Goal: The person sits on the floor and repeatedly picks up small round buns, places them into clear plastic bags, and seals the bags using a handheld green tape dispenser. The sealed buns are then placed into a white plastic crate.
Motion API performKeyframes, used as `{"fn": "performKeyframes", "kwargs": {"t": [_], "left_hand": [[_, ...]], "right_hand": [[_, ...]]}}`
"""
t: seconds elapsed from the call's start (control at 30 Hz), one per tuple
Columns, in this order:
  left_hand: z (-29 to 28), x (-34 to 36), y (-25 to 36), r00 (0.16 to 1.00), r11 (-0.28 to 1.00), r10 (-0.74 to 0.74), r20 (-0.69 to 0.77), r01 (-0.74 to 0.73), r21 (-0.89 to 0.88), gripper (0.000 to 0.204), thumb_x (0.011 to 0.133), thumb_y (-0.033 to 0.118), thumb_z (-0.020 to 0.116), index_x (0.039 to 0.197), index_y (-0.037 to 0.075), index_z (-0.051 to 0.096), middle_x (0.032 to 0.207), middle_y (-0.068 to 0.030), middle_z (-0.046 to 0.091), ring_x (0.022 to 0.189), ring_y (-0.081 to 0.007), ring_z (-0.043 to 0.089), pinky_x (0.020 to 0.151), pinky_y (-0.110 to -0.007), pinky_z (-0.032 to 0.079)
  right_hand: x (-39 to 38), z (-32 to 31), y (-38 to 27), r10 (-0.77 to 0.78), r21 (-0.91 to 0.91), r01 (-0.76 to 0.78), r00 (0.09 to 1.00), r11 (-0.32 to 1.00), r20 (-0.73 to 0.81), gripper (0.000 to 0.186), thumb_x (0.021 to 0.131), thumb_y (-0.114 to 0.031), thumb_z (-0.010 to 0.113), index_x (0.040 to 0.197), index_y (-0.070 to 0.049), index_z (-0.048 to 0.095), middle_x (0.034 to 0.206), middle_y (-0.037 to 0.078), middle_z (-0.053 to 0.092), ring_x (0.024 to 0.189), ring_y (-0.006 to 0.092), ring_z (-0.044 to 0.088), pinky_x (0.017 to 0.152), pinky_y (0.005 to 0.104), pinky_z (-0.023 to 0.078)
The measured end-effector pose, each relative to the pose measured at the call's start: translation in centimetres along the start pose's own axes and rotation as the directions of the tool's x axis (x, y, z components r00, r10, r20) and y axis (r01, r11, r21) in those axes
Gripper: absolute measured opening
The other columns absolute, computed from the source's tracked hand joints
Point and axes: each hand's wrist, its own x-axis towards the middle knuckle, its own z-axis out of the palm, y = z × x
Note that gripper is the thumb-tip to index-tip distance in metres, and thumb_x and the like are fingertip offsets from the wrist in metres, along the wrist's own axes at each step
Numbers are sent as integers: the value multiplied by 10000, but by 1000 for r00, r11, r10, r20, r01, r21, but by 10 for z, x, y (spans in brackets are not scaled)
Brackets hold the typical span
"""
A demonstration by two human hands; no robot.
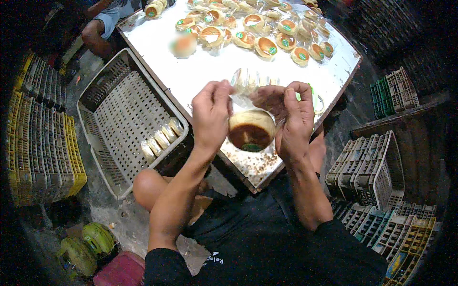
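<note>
The browned bun (251, 125) is between our left hand (211, 114) at ten o'clock, fingers bunched, and right hand (296, 121) at three, fingers curled; whether either grips, we cannot tell. Toward twelve, wrapped buns (265, 46) crowd the counter (210, 66).

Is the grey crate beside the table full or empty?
The crate is partly filled: wrapped buns line one corner; elsewhere its bottom shows.

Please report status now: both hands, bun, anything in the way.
Left hand and right hand flank brown-topped bun; grip unclear. Bun near table corner, green label on near side. Row of packed buns just beyond, close to both hands.
</note>
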Motion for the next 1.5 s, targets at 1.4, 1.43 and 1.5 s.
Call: {"fn": "performKeyframes", "kwargs": {"t": [1.4,1.43,1.5], "left_hand": [[0,-12,-6,994,983,-10,110,-11,181,354,785,72,734,1091,20,562,946,-99,626,838,-174,595,709,-284,481],[-7,-8,-8,954,884,192,230,-270,381,283,770,86,744,1010,35,602,976,-105,625,907,-213,586,769,-322,478],[-3,-9,1,826,553,458,330,-555,621,135,717,143,765,769,77,659,1087,-118,604,1119,-337,480,960,-429,391]], "right_hand": [[-6,-39,33,-216,-800,473,881,370,421,169,741,-24,704,894,-47,637,934,90,576,950,287,568,799,383,460],[-3,-40,33,-264,-795,491,869,355,419,145,750,-44,704,879,-48,637,945,96,576,958,294,565,814,389,454],[1,-43,34,-266,-815,463,882,348,388,116,794,-137,697,834,-52,628,993,116,577,977,318,557,866,407,433]]}}
